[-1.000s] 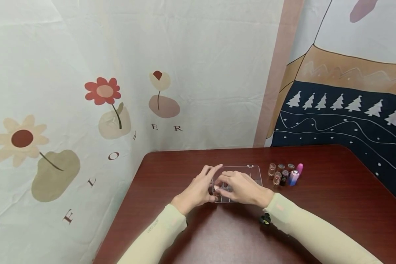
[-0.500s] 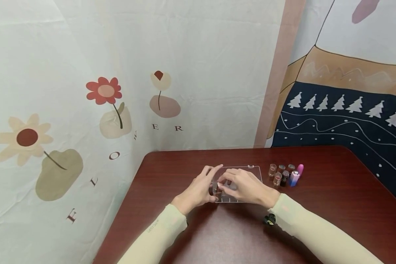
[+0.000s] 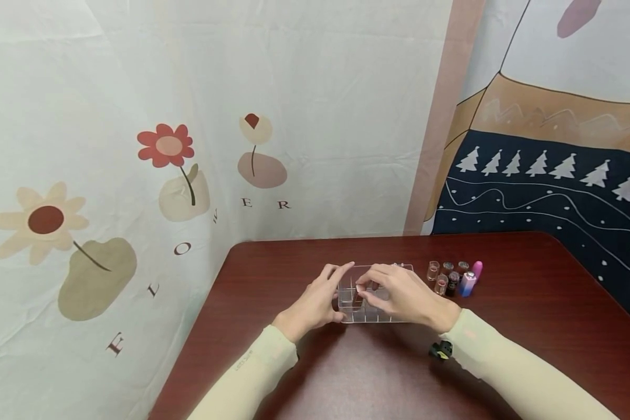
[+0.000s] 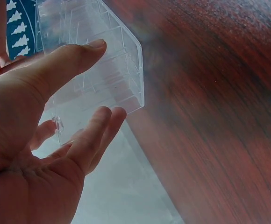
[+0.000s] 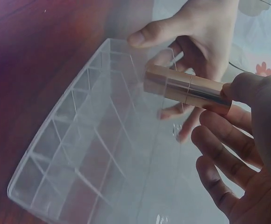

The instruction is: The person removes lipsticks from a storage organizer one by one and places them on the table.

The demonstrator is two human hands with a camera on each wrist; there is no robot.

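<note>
A clear plastic organizer (image 3: 350, 275) with a grid of small compartments stands on the table in the head view. At its left end, my left hand (image 3: 312, 297) holds it between the thumb (image 4: 74, 60) and spread fingers. My right hand (image 3: 399, 291) is over the organizer, pinching a shiny gold lipstick tube (image 5: 173, 85) by one end between thumb and fingertips. In the right wrist view the tube's free end overlaps the organizer's open side, and the other fingers are loosely bent. In the head view the right hand hides part of the compartments.
Right of the organizer stands a cluster of several lipstick tubes, some with clear caps (image 3: 433, 270) and some dark (image 3: 452, 283). A pink-to-blue tube (image 3: 467, 284) and a bright pink one (image 3: 478, 268) are at its right side. Printed cloth (image 3: 336, 116) hangs behind the table (image 3: 273, 256).
My right hand has moved right from the organizer's left end, carrying the lipstick tube over the compartments. The left hand keeps its place at the left end.
</note>
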